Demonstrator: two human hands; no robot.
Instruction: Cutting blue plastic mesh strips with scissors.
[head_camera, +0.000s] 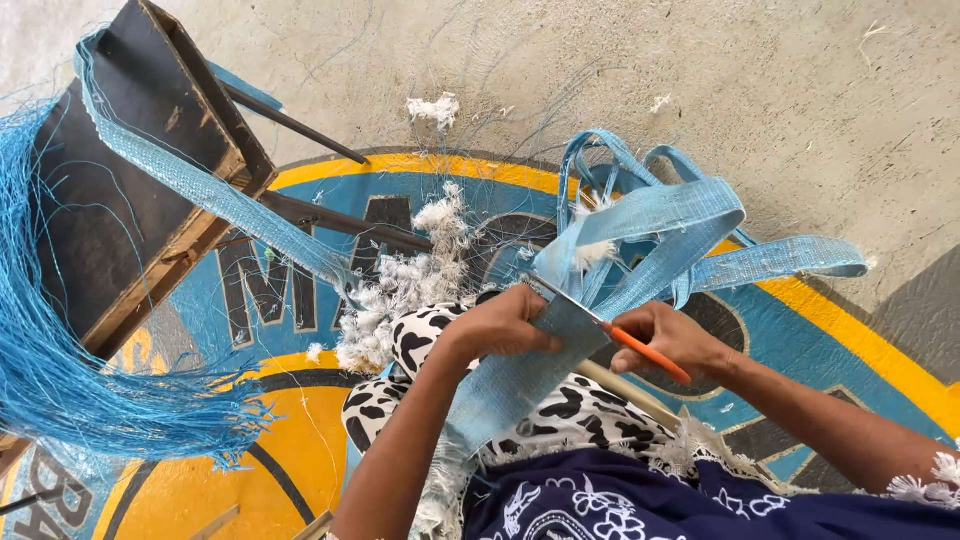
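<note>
We pinch a light-blue woven strip (560, 325) with our left hand (500, 325), fingers clenched on its edge near frame centre. At three o'clock of it, our right hand (672, 340) grips orange-handled scissors (610, 332), their blades resting across the strip. The strip's loops (680, 215) trail off toward one o'clock. At nine o'clock, loose blue threads (60, 390) hang beside a dark wooden stool (130, 190).

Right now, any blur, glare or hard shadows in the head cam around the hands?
Head view: even, soft daylight, no glare; left hand, right hand and the orange-handled scissors are sharp; fine loose blue threads at the left edge smear slightly; wide-angle bending shows at the borders; one soft shadow on the concrete floor, far right.
</note>
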